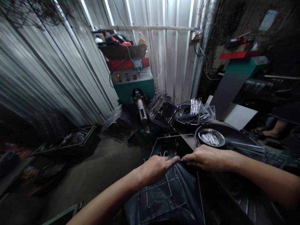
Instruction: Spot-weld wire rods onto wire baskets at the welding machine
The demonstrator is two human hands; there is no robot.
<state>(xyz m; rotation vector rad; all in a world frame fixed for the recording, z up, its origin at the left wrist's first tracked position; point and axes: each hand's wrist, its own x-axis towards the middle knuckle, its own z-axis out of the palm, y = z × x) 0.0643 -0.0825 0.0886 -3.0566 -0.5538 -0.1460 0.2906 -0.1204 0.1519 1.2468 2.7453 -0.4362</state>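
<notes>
A bent-wire rack (172, 179) lies tilted across dark cloth on my lap, within a larger thin wire frame (199, 187). My left hand (154, 168) is closed at the rack's far edge, its index finger stretched toward my right hand. Opposite it, my right hand (206, 157) pinches a small piece whose kind I cannot make out, and the fingertips of both hands almost meet. Just beyond my right hand stands a round metal bowl (223, 137) of short metal rods (210, 138). Beyond the hands is a green machine (134, 86) with a metal arm (142, 112).
Stacks of wire frames (118, 123) flank the machine, and more wire pieces (195, 109) sit in a wide dark pan. A bin of metal parts (70, 137) stands at left. Corrugated metal walls (173, 56) rise behind. At right, another person's arm (276, 128) shows beside a second machine (236, 78).
</notes>
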